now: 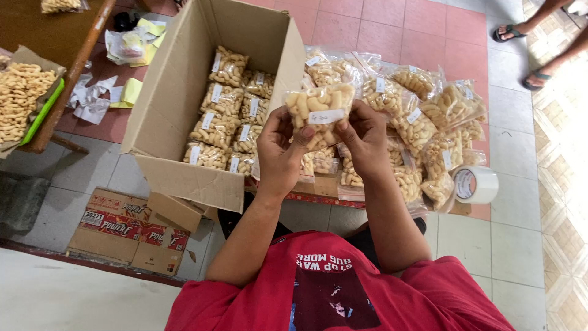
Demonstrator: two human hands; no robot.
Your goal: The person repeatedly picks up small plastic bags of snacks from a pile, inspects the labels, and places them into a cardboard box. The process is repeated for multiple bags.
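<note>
- Head view shows your left hand (pixel 278 150) and right hand (pixel 362 140) raised together over the floor, both pinching one clear snack packet (pixel 318 111) filled with pale curled crackers.
- Left fingers are closed narrowly on the packet's lower left corner, thumb in front; right fingers pinch its lower right edge, just beside the small white label (pixel 326 116) on the front.
- Both wrists are bent upward and the forearms converge from your lap, so the packet hangs upright between the open cardboard box (pixel 174 104) on your left and the loose heap of filled packets (pixel 422 122) on your right.
- My judgement: keep the grip on the plastic margins, not on the crackers, since they look brittle and would crush under pressure.
- Keep the label facing you and flat; press it smooth with a thumb if a corner lifts.
- Rows already in the box stand label-up, so hold this one in the same orientation.
- A roll of white tape (pixel 474 184) lies near the heap, well apart from both hands.
</note>
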